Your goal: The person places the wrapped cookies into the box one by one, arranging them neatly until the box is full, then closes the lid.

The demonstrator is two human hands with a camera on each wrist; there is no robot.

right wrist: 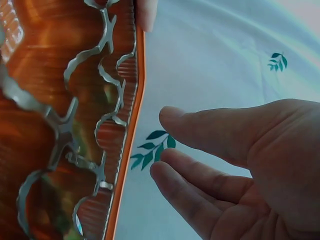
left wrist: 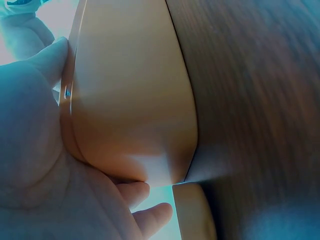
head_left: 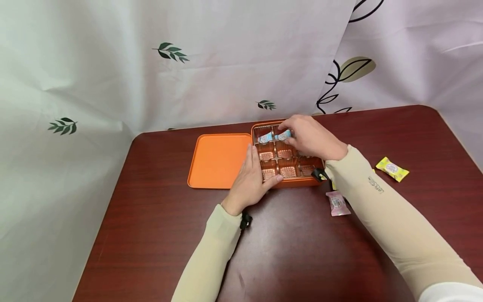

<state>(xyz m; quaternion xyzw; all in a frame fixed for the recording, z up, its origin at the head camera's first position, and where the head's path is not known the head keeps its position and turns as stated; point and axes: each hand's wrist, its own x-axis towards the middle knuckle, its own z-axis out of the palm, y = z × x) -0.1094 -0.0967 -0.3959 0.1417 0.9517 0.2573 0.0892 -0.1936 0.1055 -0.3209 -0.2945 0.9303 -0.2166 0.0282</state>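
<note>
An orange box (head_left: 299,182) with a clear divided insert stands at the back of the table. One blue-and-white wrapped candy (head_left: 265,137) lies in its back-left compartment and another blue candy (head_left: 283,135) in the compartment to the right. My right hand (head_left: 310,136) is over the back of the box, thumb and fingers beside that second candy. The right wrist view shows these fingers (right wrist: 192,131) parted with nothing between them. My left hand (head_left: 250,181) rests against the box's front-left corner, fingers straight along the left side and thumb on the front rim.
An orange lid (head_left: 219,161) lies flat against the box's left side. A yellow candy (head_left: 392,169) and a pink candy (head_left: 338,204) lie to the right, with another yellow one partly hidden by the right sleeve. A patterned cloth (head_left: 226,75) hangs behind the table.
</note>
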